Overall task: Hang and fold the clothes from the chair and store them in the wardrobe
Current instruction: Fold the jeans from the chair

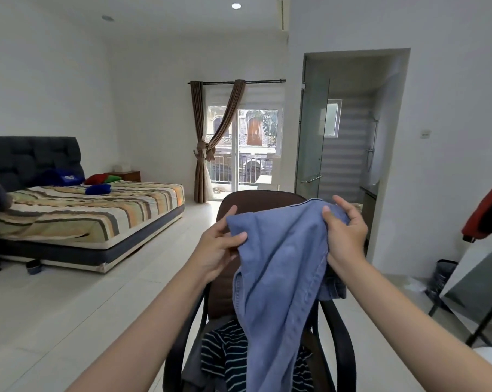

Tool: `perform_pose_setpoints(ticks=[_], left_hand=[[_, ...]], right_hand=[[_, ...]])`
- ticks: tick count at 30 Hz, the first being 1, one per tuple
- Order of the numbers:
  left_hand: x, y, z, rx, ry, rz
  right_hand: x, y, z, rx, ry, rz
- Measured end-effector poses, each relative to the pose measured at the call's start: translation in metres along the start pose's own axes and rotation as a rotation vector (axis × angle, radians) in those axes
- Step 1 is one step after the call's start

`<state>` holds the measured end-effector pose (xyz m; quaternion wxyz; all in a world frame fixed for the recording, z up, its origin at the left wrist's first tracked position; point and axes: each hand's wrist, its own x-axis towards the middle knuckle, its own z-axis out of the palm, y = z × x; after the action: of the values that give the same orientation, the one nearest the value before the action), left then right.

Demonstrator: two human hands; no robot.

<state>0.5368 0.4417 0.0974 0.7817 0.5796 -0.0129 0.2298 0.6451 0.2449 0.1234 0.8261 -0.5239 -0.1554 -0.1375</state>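
- Left hand [220, 244]: thumb and fingers pinch the top left edge of the blue garment [278, 278].
- Right hand [345, 233]: fingers curled, grasping the garment's top right edge, fabric bunched in the grip.
- Garment held up in front of the brown chair [256, 202] backrest; it hangs down over the seat and out past the bottom of the view.
- Dark striped shirt [225, 352] lies on the chair seat, partly behind the hanging garment.
- Bed [92, 219] with striped sheet at left, well apart from the chair.

Both hands [219, 247] [345, 236] grip blue garment [278, 267] — above chair [256, 199].
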Motion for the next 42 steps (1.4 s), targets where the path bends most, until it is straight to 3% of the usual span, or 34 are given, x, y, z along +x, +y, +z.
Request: perform_pose_setpoints(ticks=[5,8,12,18,20,23,27,30,35,38,42], left_hand=[[-0.006,0.005,-0.003,0.364,0.141,0.081],[-0.009,0.012,0.003,0.401,0.277,0.173],[-0.012,0.016,0.008,0.345,0.351,0.210],[-0.009,0.026,0.026,0.223,0.311,0.288],[-0.010,0.028,0.026,0.234,0.300,0.295],[-0.013,0.029,0.016,0.195,0.155,0.268],[-0.022,0.029,-0.003,0.447,-0.019,0.244],[-0.031,0.034,-0.012,0.537,0.035,0.210],[-0.040,0.047,-0.016,0.383,0.193,0.114],[-0.040,0.043,-0.009,0.208,0.225,0.082],[-0.036,0.041,0.006,0.090,0.113,0.102]], right_hand=[[-0.008,0.007,-0.014,-0.091,-0.270,-0.075],[-0.009,0.006,-0.026,-0.192,-0.406,-0.158],[-0.014,0.013,-0.040,-0.299,-0.440,-0.209],[-0.047,0.051,-0.055,-0.260,-0.596,-0.106],[-0.052,0.054,-0.053,-0.206,-0.569,-0.103],[-0.056,0.044,-0.039,-0.110,-0.499,-0.120],[-0.056,0.015,-0.014,0.006,-0.462,-0.158],[-0.052,-0.004,-0.002,0.137,-0.476,-0.096],[-0.045,-0.019,0.002,0.216,-0.576,0.056],[-0.038,-0.029,-0.004,0.121,-0.589,-0.015],[-0.027,-0.045,-0.016,-0.072,-0.655,-0.149]])
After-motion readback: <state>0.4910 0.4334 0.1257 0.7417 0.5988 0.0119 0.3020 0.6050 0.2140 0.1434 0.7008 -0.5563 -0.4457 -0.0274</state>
